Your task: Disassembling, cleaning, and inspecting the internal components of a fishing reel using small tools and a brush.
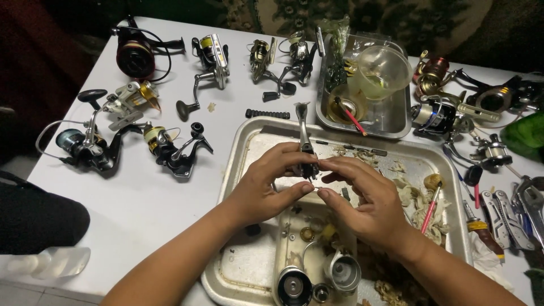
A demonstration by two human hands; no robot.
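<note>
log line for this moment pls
left hand: on reel part | right hand: on reel part | over tray

Your left hand [263, 187] and right hand [362, 198] cover the base of the reel part [305, 141] you pinch. The small piece between your thumbs is too tiny to tell. At six o'clock, the metal tray [238, 266] runs off the edge.

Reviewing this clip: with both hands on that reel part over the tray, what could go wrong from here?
1. The reel part is pinched only by fingertips of the left hand and right hand; it could slip into the tray.
2. Small loose pieces lie below; a dropped bit might get lost among them.
</note>
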